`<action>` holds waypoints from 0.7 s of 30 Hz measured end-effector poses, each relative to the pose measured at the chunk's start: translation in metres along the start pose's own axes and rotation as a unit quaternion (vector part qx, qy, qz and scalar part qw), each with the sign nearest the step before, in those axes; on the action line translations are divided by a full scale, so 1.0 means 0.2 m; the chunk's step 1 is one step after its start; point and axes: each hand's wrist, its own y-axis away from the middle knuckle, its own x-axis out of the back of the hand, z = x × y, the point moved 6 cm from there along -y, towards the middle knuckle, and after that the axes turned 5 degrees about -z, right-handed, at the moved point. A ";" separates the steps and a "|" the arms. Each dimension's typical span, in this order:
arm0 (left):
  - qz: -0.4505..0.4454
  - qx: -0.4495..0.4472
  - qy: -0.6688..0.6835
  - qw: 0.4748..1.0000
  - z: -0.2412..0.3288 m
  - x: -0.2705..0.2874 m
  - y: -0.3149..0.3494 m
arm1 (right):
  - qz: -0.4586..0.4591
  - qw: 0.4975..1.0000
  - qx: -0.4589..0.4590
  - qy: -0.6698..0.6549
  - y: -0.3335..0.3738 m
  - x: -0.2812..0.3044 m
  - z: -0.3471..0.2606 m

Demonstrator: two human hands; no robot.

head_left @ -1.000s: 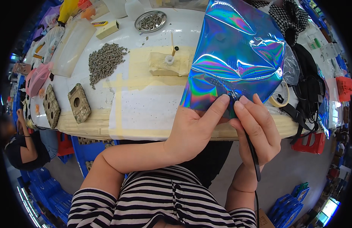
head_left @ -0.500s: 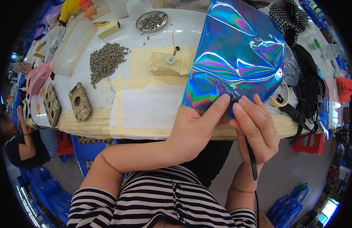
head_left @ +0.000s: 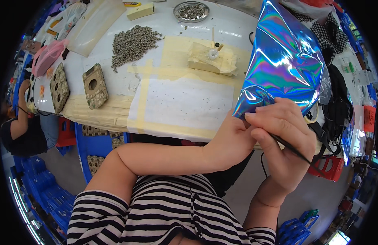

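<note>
Nearest: striped shirt (head_left: 164, 216), both forearms running up to the desk (head_left: 119, 90), at its near edge, right of the middle.

Right hand (head_left: 285, 132): fingers and thumb clamped together on a slim black tool (head_left: 294, 149), whose tail slants down and out to the right.

Left hand (head_left: 234, 141): against the lower corner of an iridescent blue sheet (head_left: 285, 69). Fingertips hidden behind sheet and right hand; cannot tell whether they are closed. Sheet creased, over the right part of the desk, from near edge toward far edge.

Roll of tape (head_left: 313, 114) partly covered, just right of the sheet; black bag (head_left: 338, 94) toward the desk's right edge.

Near edge, left: two camouflage-patterned cases (head_left: 96, 94), side by side, apart. Middle: white paper (head_left: 180, 102), specks on it, yellow tape at its borders.

Farther: pale yellow block (head_left: 203, 65) with a small white cup (head_left: 214, 54). Left of that, heap of small grey pieces (head_left: 133, 45).

Far edge: round metal dish (head_left: 191, 21), more grey pieces inside; pale yellow box (head_left: 140, 12) to its left.
</note>
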 end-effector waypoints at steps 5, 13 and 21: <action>-0.052 -0.057 -0.230 0.970 0.05 0.00 -0.03 | -0.157 0.987 -0.023 -0.008 -0.18 -0.15 0.02; 0.010 -0.021 -0.119 0.993 0.01 0.02 -0.04 | -0.223 0.970 -0.026 0.096 -0.26 -0.30 0.08; -0.023 -0.022 -0.037 0.999 0.03 0.00 -0.04 | -0.216 0.972 -0.086 0.039 -0.29 -0.27 0.05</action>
